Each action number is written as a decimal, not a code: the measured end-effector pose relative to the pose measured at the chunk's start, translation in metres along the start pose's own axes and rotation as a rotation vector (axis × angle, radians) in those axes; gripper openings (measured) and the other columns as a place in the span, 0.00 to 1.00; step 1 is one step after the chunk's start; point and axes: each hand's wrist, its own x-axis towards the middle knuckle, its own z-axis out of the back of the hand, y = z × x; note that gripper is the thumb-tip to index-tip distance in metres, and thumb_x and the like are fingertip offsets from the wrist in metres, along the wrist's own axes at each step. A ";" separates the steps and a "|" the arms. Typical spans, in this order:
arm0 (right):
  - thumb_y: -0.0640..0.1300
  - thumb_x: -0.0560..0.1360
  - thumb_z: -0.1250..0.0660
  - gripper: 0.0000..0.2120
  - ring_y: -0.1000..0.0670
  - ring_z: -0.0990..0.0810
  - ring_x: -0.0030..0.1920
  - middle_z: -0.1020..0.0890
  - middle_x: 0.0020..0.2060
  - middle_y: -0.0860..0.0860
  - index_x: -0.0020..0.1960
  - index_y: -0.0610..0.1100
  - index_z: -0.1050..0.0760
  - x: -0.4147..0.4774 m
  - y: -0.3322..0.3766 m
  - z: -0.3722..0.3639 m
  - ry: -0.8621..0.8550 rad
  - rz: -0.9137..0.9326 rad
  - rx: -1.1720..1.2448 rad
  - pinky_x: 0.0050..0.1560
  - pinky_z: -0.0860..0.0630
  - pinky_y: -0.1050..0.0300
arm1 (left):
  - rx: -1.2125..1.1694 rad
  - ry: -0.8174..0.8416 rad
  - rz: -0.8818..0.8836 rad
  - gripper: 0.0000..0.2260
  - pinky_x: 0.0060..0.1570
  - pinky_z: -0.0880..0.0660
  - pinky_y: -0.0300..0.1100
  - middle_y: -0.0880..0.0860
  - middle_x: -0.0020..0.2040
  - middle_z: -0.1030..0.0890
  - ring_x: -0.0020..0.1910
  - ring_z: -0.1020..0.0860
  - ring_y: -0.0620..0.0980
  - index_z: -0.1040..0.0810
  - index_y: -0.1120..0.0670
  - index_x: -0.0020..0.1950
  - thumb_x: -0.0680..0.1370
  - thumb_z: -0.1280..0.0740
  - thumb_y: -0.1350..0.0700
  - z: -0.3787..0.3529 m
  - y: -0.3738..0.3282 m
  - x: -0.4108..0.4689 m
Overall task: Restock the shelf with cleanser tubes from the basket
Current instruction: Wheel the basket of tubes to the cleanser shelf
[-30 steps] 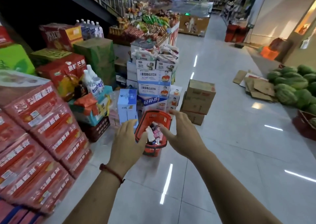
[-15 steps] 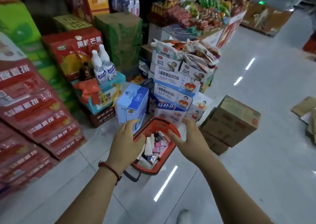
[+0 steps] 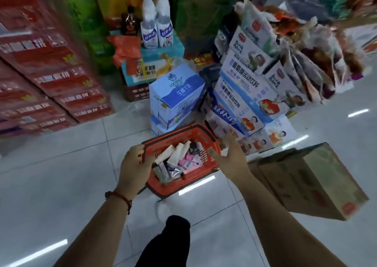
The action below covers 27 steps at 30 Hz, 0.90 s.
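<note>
Basket (image 3: 165, 186) sits on floor (image 3: 61, 175), cleanser tubes (image 3: 179, 154) piled inside. Left hand (image 3: 135, 164) fingers curled on left rim; right hand (image 3: 228, 157) fingers spread apart beside right rim, holding nothing. Advice: grip both rims evenly, lift level so tubes stay in

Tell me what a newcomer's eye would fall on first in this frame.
The red basket on the floor at centre, stuffed with cleanser tubes, draws the eye first. The left hand grips its left rim while the right hand hovers open at its right rim. Behind it stands a blue coconut milk box, with red cartons stacked to the left.
</note>
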 end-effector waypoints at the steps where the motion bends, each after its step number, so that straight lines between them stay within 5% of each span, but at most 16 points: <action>1: 0.60 0.73 0.26 0.41 0.49 0.28 0.70 0.28 0.72 0.49 0.78 0.50 0.40 0.019 -0.011 -0.002 -0.002 -0.023 0.017 0.70 0.28 0.45 | -0.003 0.010 0.032 0.02 0.45 0.29 0.38 0.43 0.48 0.20 0.49 0.20 0.45 0.23 0.45 0.50 0.79 0.31 0.50 -0.011 0.008 0.017; 3: 0.58 0.73 0.25 0.42 0.53 0.26 0.67 0.27 0.71 0.51 0.79 0.50 0.41 0.052 -0.033 -0.008 0.006 -0.074 0.021 0.69 0.26 0.51 | -0.036 0.037 0.140 0.15 0.43 0.25 0.40 0.50 0.48 0.16 0.50 0.16 0.53 0.21 0.51 0.53 0.77 0.32 0.41 -0.038 0.037 0.053; 6: 0.52 0.73 0.23 0.40 0.65 0.26 0.57 0.27 0.64 0.57 0.79 0.51 0.40 0.101 -0.065 -0.019 0.075 -0.103 0.000 0.57 0.31 0.72 | -0.049 0.037 0.254 0.20 0.44 0.24 0.43 0.52 0.50 0.16 0.48 0.17 0.53 0.21 0.54 0.58 0.77 0.33 0.39 -0.078 0.096 0.099; 10: 0.52 0.71 0.21 0.42 0.47 0.28 0.71 0.28 0.72 0.49 0.78 0.48 0.38 0.159 -0.107 -0.039 0.105 -0.171 -0.095 0.67 0.32 0.53 | -0.057 0.024 0.367 0.16 0.43 0.21 0.46 0.49 0.44 0.15 0.44 0.16 0.54 0.19 0.51 0.50 0.75 0.35 0.40 -0.111 0.140 0.125; 15: 0.55 0.68 0.20 0.42 0.43 0.23 0.68 0.24 0.70 0.46 0.75 0.46 0.34 0.230 -0.167 -0.076 0.188 -0.254 -0.154 0.67 0.25 0.45 | -0.055 -0.107 0.480 0.14 0.54 0.30 0.41 0.48 0.58 0.22 0.58 0.22 0.50 0.22 0.56 0.65 0.82 0.33 0.53 -0.135 0.141 0.133; 19: 0.68 0.55 0.24 0.53 0.41 0.22 0.67 0.23 0.69 0.48 0.75 0.50 0.34 0.285 -0.235 -0.109 0.248 -0.280 -0.225 0.66 0.24 0.41 | -0.099 -0.211 0.625 0.09 0.50 0.32 0.39 0.41 0.44 0.19 0.48 0.20 0.42 0.22 0.58 0.60 0.82 0.33 0.55 -0.168 0.181 0.161; 23: 0.69 0.50 0.26 0.57 0.42 0.21 0.66 0.23 0.70 0.50 0.76 0.55 0.37 0.337 -0.300 -0.136 0.285 -0.254 -0.242 0.64 0.22 0.39 | -0.159 -0.262 0.676 0.24 0.51 0.20 0.49 0.55 0.55 0.17 0.51 0.17 0.56 0.21 0.57 0.63 0.73 0.29 0.43 -0.197 0.231 0.180; 27: 0.71 0.47 0.21 0.59 0.45 0.18 0.61 0.21 0.65 0.54 0.75 0.61 0.38 0.389 -0.366 -0.168 0.335 -0.272 -0.204 0.58 0.19 0.40 | -0.248 -0.338 0.706 0.30 0.45 0.17 0.48 0.52 0.54 0.17 0.48 0.15 0.51 0.26 0.56 0.64 0.69 0.24 0.41 -0.214 0.279 0.193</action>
